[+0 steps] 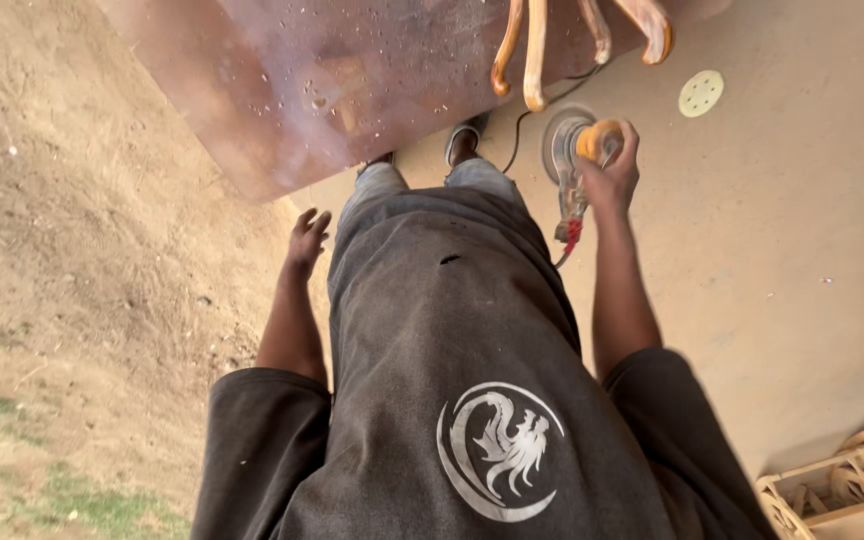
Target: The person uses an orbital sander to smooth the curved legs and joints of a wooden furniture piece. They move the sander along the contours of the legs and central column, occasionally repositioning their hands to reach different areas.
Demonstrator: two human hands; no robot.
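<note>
A dusty round-padded power sander (574,160) with an orange-yellow top knob hangs upright in the right hand (612,170), which grips the knob. Its grey disc faces left, a red-tipped cord trailing below, above the tan floor.

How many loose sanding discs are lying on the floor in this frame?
1. A pale round sanding disc lies on the tan floor at upper right, beyond the sander in the right hand. Others may be out of view.

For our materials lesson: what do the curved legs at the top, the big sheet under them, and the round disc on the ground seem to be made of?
Curved legs: probably bare, unfinished wood, pale with a smooth grain look.
Big sheet: a reddish-brown board, possibly plywood or laminate, dusty and faintly glossy.
Round disc: likely abrasive sanding paper, thin, pale, with punched holes.
</note>
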